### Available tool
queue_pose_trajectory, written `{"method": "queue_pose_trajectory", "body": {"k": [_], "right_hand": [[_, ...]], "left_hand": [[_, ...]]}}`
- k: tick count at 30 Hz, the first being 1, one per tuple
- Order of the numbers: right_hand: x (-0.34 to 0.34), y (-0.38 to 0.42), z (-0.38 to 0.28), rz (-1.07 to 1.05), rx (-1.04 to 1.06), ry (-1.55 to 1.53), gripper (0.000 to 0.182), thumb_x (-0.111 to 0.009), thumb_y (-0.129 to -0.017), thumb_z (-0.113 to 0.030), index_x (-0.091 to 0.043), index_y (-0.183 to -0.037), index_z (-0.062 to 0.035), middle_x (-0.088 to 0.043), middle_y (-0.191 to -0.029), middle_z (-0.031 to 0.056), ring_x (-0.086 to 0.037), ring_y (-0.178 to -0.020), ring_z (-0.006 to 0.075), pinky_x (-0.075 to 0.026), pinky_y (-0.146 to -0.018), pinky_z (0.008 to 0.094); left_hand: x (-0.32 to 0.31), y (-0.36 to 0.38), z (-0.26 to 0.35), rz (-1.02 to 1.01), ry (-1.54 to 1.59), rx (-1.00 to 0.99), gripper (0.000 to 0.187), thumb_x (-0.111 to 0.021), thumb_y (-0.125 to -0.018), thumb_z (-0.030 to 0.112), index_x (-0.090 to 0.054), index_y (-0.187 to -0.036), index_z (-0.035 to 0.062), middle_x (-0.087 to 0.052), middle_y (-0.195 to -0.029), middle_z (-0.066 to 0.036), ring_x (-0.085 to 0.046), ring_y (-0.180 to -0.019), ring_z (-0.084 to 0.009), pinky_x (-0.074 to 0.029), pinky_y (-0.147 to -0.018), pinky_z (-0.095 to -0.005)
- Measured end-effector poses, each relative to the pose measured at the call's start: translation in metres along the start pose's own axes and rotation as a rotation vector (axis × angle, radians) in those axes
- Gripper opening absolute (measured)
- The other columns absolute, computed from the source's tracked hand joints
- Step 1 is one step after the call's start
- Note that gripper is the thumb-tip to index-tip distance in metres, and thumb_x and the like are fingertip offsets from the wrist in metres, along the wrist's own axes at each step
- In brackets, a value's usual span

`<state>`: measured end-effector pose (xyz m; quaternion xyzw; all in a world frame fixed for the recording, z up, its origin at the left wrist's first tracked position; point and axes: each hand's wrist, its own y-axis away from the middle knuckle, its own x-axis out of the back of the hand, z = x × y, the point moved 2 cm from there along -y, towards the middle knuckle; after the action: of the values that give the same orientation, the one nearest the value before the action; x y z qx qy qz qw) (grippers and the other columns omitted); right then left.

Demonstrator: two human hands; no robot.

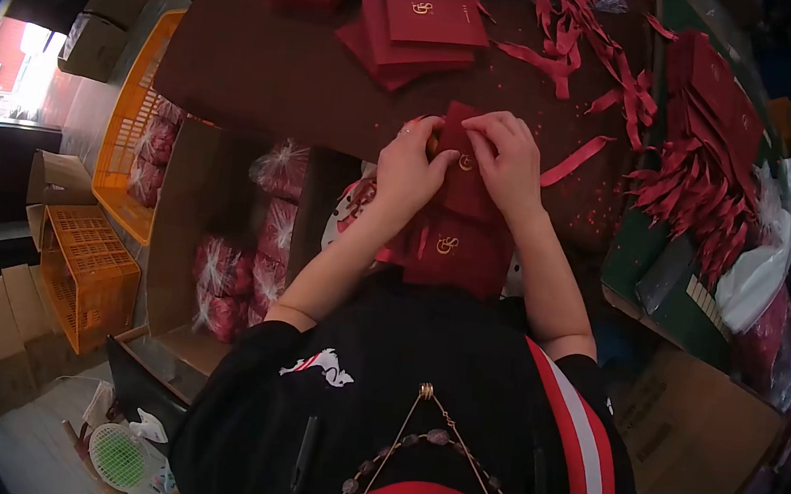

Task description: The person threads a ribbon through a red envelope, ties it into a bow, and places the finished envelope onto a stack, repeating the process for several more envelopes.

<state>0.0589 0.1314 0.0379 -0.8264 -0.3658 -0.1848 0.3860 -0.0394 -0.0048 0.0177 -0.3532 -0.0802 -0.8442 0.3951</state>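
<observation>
My left hand (413,163) is closed on the left edge of a dark red card-like piece (464,188) with a gold emblem. Something small and orange-yellow shows by its fingers, too hidden to name. My right hand (509,158) pinches the same piece near its upper right edge, thumb and fingertips together. Below, on my lap, lies another dark red piece (458,252) with the gold emblem. Just right of my right hand a loose red ribbon (577,160) lies on the brown table (270,67).
A stack of dark red pieces (434,14) lies at the back. Red ribbons (563,22) are heaped beyond it. On the right, more red pieces with ribbons (713,117) cover a green surface. Left stand a carton with plastic-wrapped red bundles (225,272) and an orange crate (118,157).
</observation>
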Motion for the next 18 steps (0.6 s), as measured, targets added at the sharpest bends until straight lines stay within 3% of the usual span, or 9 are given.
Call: {"method": "queue_pose_trajectory", "body": {"k": [3,13,15,18], "right_hand": [[-0.001,0.000,-0.003,0.002,0.050,0.116,0.010,-0.069,-0.087,-0.008,-0.072,-0.097,-0.0086,-0.066,-0.096,0.0074,-0.061,-0.091,0.0301,-0.049,-0.081,0.0424],[-0.009,0.007,0.001,-0.026,-0.020,0.058,0.010,-0.070,-0.087,-0.009,-0.070,-0.097,-0.0083,-0.066,-0.096,0.0078,-0.061,-0.091,0.0308,-0.048,-0.083,0.0430],[-0.009,0.007,-0.002,-0.039,0.002,0.065,0.010,-0.069,-0.086,-0.008,-0.069,-0.096,-0.0075,-0.065,-0.095,0.0082,-0.061,-0.090,0.0313,-0.048,-0.083,0.0434],[-0.013,0.009,-0.003,-0.030,0.026,0.111,0.010,-0.069,-0.085,-0.008,-0.068,-0.095,-0.0069,-0.065,-0.093,0.0079,-0.061,-0.089,0.0313,-0.048,-0.083,0.0433]], "left_hand": [[-0.002,0.003,-0.002,0.033,0.039,0.002,0.046,-0.079,-0.080,0.022,-0.062,-0.120,0.0087,-0.065,-0.096,-0.012,-0.066,-0.093,-0.0324,-0.053,-0.082,-0.0435],[-0.004,0.005,0.001,-0.001,0.127,0.066,0.047,-0.080,-0.079,0.017,-0.064,-0.122,0.0058,-0.066,-0.104,-0.012,-0.066,-0.094,-0.0281,-0.053,-0.083,-0.0388],[-0.009,0.006,-0.001,0.143,0.110,-0.116,0.048,-0.077,-0.078,0.015,-0.060,-0.121,0.0049,-0.061,-0.094,-0.011,-0.063,-0.086,-0.0299,-0.052,-0.077,-0.0417],[-0.009,0.010,0.003,0.098,0.102,-0.087,0.048,-0.076,-0.078,0.014,-0.060,-0.122,0.0042,-0.062,-0.096,-0.013,-0.064,-0.088,-0.0326,-0.052,-0.077,-0.0433]]}}
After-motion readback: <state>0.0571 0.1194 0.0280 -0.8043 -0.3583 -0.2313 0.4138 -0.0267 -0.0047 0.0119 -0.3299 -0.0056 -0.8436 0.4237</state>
